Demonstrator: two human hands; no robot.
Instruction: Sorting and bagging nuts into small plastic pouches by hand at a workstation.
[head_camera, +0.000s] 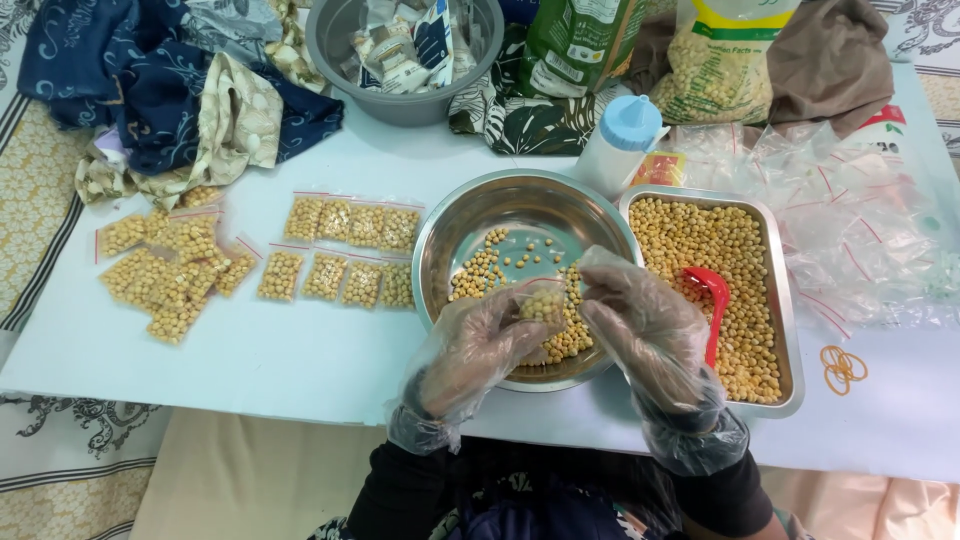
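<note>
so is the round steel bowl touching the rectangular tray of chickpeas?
Touching. In the head view, the round bowl has its right rim pressed against the left rim of the tray, with no table visible between them.

Left hand (478, 345), right hand (640, 325) — seemingly pinching.

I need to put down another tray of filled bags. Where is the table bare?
Bare white table lies in front of the packet rows, left of the round steel bowl. A smaller patch sits right of the rectangular tray, by the rubber bands. The back edge is crowded with cloth, bags and a grey basin.
</note>
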